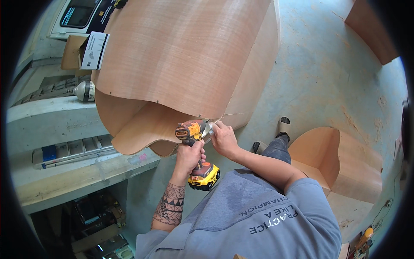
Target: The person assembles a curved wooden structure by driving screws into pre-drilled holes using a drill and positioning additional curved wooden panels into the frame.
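My left hand (189,156), on a tattooed forearm, is wrapped around the grip of a yellow and black cordless drill (192,131) with its battery (205,177) below my fist. The drill's nose points right, at the lower edge of a large curved plywood shell (181,56). My right hand (223,139) curls around the drill's grey front end, right against the plywood edge. Whether it also holds a screw or bit is hidden by my fingers.
A second curved plywood piece (340,159) stands on the concrete floor (327,64) at right, another panel (371,26) at top right. A concrete ledge (56,121) at left carries a cardboard box (86,52), a can (84,90) and a metal rail (73,149). My sandalled foot (284,127) is by the shell.
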A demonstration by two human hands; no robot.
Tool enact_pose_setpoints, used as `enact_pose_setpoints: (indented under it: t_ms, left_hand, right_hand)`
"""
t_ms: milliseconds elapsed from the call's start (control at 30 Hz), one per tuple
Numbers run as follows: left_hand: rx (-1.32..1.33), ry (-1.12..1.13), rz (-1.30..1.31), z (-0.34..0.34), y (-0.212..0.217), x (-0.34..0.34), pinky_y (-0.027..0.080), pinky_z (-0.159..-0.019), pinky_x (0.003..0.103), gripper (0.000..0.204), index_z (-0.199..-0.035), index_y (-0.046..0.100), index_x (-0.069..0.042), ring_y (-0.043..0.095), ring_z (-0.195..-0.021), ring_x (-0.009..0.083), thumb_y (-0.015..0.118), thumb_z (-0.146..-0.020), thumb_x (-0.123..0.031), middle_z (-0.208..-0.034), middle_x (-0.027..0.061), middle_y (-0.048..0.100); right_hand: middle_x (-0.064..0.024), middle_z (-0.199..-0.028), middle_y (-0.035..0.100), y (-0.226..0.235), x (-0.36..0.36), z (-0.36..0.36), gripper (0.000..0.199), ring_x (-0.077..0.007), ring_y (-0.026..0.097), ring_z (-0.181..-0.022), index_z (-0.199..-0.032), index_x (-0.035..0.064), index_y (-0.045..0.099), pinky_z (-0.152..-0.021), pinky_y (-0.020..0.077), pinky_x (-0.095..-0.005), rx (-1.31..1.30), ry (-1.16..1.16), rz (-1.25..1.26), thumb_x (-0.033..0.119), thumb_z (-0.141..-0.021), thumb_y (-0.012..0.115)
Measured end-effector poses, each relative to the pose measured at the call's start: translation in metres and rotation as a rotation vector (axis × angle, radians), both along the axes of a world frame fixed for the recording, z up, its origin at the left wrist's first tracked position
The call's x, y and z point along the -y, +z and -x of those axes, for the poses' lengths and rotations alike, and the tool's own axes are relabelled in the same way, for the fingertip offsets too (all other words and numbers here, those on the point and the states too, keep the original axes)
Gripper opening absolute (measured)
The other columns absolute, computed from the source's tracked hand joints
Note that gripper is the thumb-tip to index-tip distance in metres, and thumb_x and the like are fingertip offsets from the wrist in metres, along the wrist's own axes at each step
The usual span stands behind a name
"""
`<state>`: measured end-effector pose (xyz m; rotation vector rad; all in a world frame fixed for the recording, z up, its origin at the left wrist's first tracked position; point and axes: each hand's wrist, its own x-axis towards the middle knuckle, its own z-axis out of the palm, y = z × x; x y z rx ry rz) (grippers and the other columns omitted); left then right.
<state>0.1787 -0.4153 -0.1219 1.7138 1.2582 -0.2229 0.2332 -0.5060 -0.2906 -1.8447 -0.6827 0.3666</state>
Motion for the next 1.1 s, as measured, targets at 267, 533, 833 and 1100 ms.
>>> enact_pose_setpoints:
  t_ms: [267, 533, 833, 1100]
  left_hand:
    - [0.033, 0.073, 0.172, -0.006, -0.008, -0.027, 0.056, -0.052, 0.032, 0.022, -0.091, 0.070, 0.000, 0.065, -0.059, 0.0153, 0.068, -0.094, -0.022, -0.072, 0.0047, 0.065]
    - [0.019, 0.077, 0.322, -0.018, -0.009, -0.048, 0.057, -0.055, 0.029, 0.022, -0.100, 0.070, -0.002, 0.062, -0.063, 0.0119, 0.063, -0.096, -0.022, -0.075, 0.0009, 0.063]
    - [0.169, 0.132, 0.253, 0.021, 0.017, -0.040, 0.056, -0.054, 0.030, 0.021, -0.093, 0.069, -0.002, 0.064, -0.060, 0.0128, 0.066, -0.093, -0.023, -0.073, 0.0030, 0.065]
    - [0.363, 0.110, 0.300, 0.093, 0.019, -0.022, 0.055, -0.055, 0.028, 0.021, -0.109, 0.068, 0.001, 0.062, -0.056, 0.0109, 0.064, -0.096, -0.015, -0.073, 0.0021, 0.063]
  right_hand:
    - [-0.0177, -0.111, 0.061, -0.021, 0.003, -0.004, 0.049, -0.0399, 0.066, -0.095, -0.143, 0.0121, 0.053, -0.082, 0.0508, -0.0513, -0.062, 0.069, 0.108, 0.016, -0.095, 0.064]
    - [-0.0249, -0.114, 0.062, -0.036, -0.011, -0.016, 0.047, -0.0462, 0.065, -0.105, -0.142, 0.0067, 0.051, -0.090, 0.0533, -0.0546, -0.215, 0.103, -0.026, 0.010, -0.096, 0.058]
    - [-0.0284, -0.108, 0.068, -0.007, -0.009, -0.024, 0.041, -0.0485, 0.068, -0.098, -0.137, 0.0038, 0.054, -0.087, 0.0545, -0.0573, 0.008, 0.112, 0.194, 0.014, -0.097, 0.054]
    - [-0.0278, -0.101, 0.072, 0.018, -0.019, -0.045, 0.026, -0.0475, 0.071, -0.089, -0.114, 0.0032, 0.066, -0.083, 0.0566, -0.0544, 0.236, 0.264, 0.413, 0.023, -0.100, 0.057]
